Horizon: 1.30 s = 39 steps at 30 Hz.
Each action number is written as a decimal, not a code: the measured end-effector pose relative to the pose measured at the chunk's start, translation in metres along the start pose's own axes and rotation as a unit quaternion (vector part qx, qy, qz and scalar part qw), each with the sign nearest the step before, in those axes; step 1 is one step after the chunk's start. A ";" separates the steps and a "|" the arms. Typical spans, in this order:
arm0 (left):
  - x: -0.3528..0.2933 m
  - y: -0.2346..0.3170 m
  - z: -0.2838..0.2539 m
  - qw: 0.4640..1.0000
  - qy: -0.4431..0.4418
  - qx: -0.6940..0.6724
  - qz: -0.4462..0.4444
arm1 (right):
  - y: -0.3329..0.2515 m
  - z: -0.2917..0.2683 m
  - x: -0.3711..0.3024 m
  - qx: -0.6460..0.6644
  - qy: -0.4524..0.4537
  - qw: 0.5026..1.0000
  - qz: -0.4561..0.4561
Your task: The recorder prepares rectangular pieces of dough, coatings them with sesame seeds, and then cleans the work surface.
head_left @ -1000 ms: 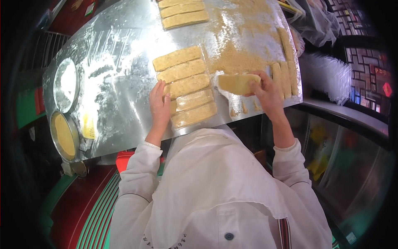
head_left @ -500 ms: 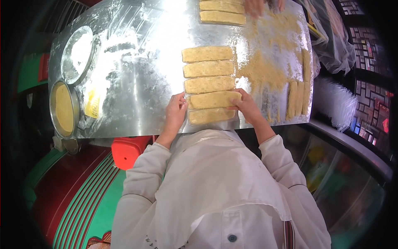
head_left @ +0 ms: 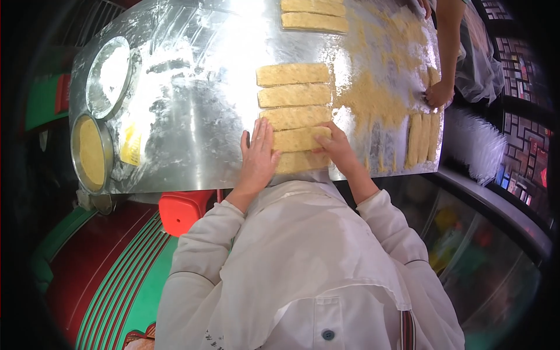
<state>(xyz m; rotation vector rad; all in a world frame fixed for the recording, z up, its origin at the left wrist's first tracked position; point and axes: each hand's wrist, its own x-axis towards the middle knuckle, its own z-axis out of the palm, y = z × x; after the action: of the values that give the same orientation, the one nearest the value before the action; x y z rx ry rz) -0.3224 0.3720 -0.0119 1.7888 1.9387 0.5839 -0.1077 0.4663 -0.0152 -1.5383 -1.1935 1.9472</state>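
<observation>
Several yellow, powder-coated dough strips (head_left: 293, 74) lie one below another in front of me, in what looks like a clear plastic tray. My right hand (head_left: 338, 148) grips the right end of the second-nearest strip (head_left: 295, 139), thumb on top. Laid flat with its fingers stretched forward, my left hand (head_left: 258, 158) touches the left ends of that strip and the one beyond it. The nearest strip (head_left: 302, 161) is partly covered by my left hand.
On the metal table (head_left: 216, 151), a bowl of white powder (head_left: 112, 76) and a bowl of yellow powder (head_left: 91, 153) stand at the left. Yellow powder (head_left: 373, 99) covers the right side. A co-worker's hand (head_left: 438, 94) is near upright strips (head_left: 421, 139). A red stool (head_left: 182, 214) is below.
My left hand has moved from the strip's edge to lie flat over the left ends. My right hand has shifted slightly left. A co-worker's hand has come down at the right edge.
</observation>
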 end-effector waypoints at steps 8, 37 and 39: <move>0.005 -0.005 0.025 0.991 -0.081 0.101 0.037 | -0.005 -0.024 -0.011 -0.346 0.110 0.929 -0.074; 0.011 0.003 0.030 0.982 -0.099 0.157 0.041 | 0.023 -0.013 -0.042 -0.584 -0.057 0.738 -0.334; 0.011 0.001 0.030 0.981 -0.105 0.157 0.043 | 0.034 -0.025 -0.044 -0.590 -0.018 0.749 -0.299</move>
<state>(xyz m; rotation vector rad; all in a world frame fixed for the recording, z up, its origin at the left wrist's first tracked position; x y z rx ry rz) -0.3050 0.3832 -0.0358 2.0401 1.8953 0.1095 -0.0634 0.4249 -0.0169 -1.1934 -2.7772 0.6848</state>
